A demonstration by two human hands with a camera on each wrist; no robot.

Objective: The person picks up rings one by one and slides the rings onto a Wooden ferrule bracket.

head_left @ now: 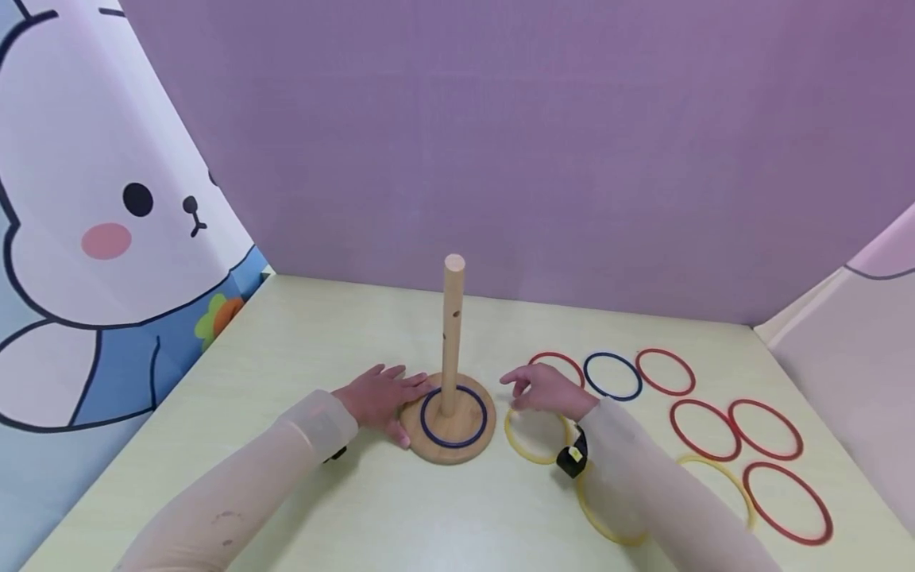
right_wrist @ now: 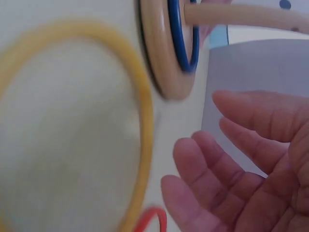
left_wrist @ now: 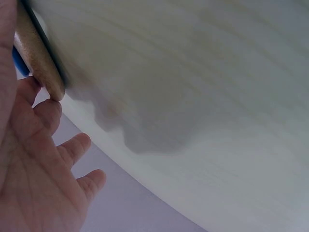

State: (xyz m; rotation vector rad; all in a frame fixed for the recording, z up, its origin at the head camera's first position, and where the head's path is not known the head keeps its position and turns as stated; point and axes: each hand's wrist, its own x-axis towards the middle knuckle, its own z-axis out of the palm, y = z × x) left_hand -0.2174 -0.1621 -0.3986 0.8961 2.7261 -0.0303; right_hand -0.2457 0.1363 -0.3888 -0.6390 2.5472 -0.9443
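A round wooden base (head_left: 447,456) with an upright wooden peg (head_left: 453,334) stands mid-table. A blue ring (head_left: 486,419) lies flat on the base, around the foot of the peg. At the base's left side is my left hand (head_left: 379,397), its fingers spread and touching the edge; the left wrist view shows fingertips at the wooden rim (left_wrist: 41,63). Right of the base, my right hand (head_left: 546,389) hovers with loosely bent fingers and nothing between them. Below it lies a yellow ring (head_left: 532,458), large in the right wrist view, partly hidden by the hand in the head view.
A red ring (head_left: 554,354) and another blue ring (head_left: 608,354) lie beyond my right hand. Several red rings (head_left: 786,471) and two more yellow rings (head_left: 608,536) spread to the right, partly under my forearm. A purple cloth wall (head_left: 500,159) rises behind the table.
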